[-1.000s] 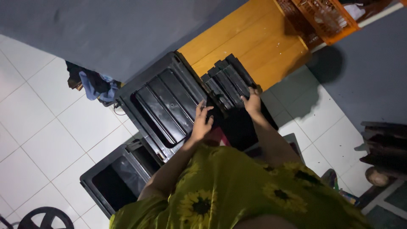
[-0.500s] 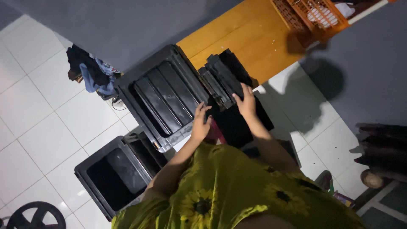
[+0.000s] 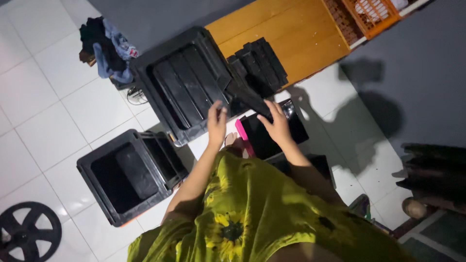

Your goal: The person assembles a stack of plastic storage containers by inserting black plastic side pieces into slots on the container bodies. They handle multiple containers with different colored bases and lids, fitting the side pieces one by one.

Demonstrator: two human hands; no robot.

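Two bare hands reached down from a person in a yellow-green flowered garment [image 3: 252, 213], whose body filled the lower middle of the frame and hid the floor beneath. The left hand [image 3: 216, 122] and the right hand [image 3: 277, 125] each held an end of a long black ridged panel [image 3: 245, 97], fingers curled over its edges; how tightly they gripped was hard to tell in the dim light. That panel lay across the near corner of a large black crate [image 3: 182, 80] whose inside held dark slats. A stack of black ridged pieces [image 3: 259, 65] sat just beyond, on a wooden board [image 3: 286, 34]. Under the right hand lay a flat black tray [image 3: 274, 140], partly covered by the wrist, with a pink object [image 3: 241, 131] beside it, mostly hidden. A second black bin [image 3: 128, 174] stood open on the white tiled floor [image 3: 43, 111] to the left. A bundle of dark and blue cloth [image 3: 109, 46] lay near the crate. A black wheel [image 3: 26, 233] was cut off at the lower left edge, and dark shapes at the right edge were too shadowed to identify.
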